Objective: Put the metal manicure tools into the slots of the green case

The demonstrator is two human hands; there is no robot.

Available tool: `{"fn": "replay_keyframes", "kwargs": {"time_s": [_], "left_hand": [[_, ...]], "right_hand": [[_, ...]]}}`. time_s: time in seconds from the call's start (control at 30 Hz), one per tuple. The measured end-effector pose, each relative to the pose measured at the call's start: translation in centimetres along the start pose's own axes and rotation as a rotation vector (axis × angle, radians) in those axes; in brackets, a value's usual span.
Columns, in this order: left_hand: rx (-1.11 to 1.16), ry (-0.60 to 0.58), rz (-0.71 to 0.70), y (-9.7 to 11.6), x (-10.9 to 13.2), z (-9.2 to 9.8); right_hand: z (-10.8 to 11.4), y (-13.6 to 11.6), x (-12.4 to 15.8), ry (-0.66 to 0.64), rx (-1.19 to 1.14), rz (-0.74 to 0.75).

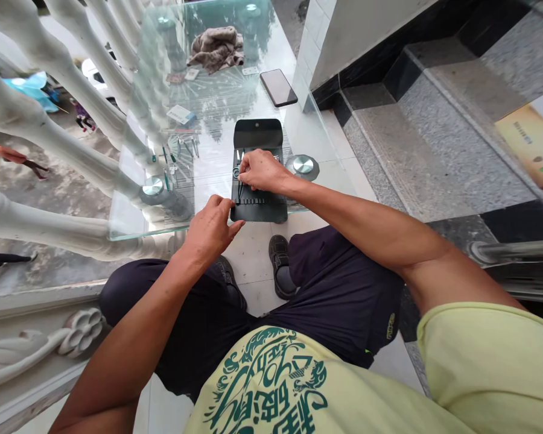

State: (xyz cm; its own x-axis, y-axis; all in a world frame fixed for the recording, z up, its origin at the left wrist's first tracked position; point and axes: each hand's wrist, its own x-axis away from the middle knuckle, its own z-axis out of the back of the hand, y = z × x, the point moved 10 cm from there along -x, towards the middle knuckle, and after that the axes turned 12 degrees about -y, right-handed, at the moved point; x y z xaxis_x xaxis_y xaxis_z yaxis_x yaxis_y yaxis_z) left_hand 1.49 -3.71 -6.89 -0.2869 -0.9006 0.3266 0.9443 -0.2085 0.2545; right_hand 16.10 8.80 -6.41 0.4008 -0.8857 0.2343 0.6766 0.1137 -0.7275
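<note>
An open black tool case (259,213) lies at the near edge of the glass table, its flap with a snap folded away from me. A row of elastic loops crosses its lower part, and a few slim metal tools show in its upper part. My left hand (210,229) grips the near left edge of the case, thumb below and fingers on top. Over the middle of the case, my right hand (263,171) pinches what look like small scissors (236,173), ring handle showing at its left. My right fingers hide part of them.
On the glass table (217,96) lie a phone (279,88), a crumpled cloth (217,49), a small white-and-blue packet (181,115) and several slim tools (169,158) at the left. White balusters (85,102) line the left; stone steps (389,120) rise on the right.
</note>
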Motion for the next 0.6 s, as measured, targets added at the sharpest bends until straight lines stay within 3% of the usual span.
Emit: {"fn": "replay_keyframes", "kwargs": {"time_s": [0.4, 0.6], "left_hand": [[0.001, 0.001, 0.012, -0.1, 0.0, -0.1], [0.009, 0.033, 0.033, -0.2, 0.1, 0.3]], "right_hand": [[-1.3, -1.5, 0.9, -0.017, 0.303, 0.027], [-2.6, -2.2, 2.0, -0.058, 0.360, 0.156]]}}
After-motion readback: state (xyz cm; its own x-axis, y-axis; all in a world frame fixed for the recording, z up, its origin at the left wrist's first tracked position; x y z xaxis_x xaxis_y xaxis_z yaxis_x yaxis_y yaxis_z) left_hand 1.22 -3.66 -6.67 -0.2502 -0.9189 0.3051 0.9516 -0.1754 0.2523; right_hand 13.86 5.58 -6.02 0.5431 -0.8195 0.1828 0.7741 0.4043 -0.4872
